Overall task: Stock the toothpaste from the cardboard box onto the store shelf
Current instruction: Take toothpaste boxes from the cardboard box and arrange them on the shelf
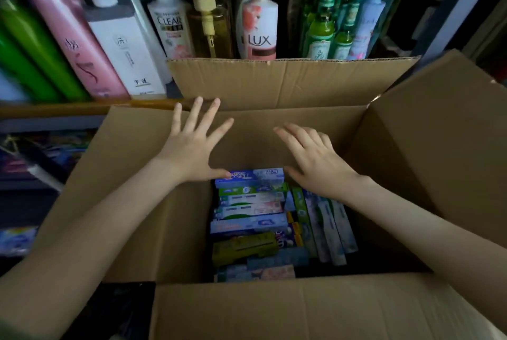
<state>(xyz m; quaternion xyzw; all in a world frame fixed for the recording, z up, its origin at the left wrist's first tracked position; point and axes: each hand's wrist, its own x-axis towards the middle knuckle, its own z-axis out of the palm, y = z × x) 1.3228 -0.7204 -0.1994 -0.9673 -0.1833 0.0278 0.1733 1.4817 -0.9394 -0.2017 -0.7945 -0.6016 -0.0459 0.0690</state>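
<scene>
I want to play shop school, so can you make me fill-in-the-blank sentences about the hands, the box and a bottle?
The left hand and right hand are both ___ and hold nothing.
The toothpaste packs lie ___ the cardboard box.
The copper-capped bottle behind the box says ___.
Missing words: open; inside; LUX.

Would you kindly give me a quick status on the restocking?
Left hand and right hand open, empty. Toothpaste in the box, none lifted. Nothing blocking.

Cardboard box (274, 309) open, flaps out — toothpaste cartons (251, 217) stacked flat inside.
</scene>
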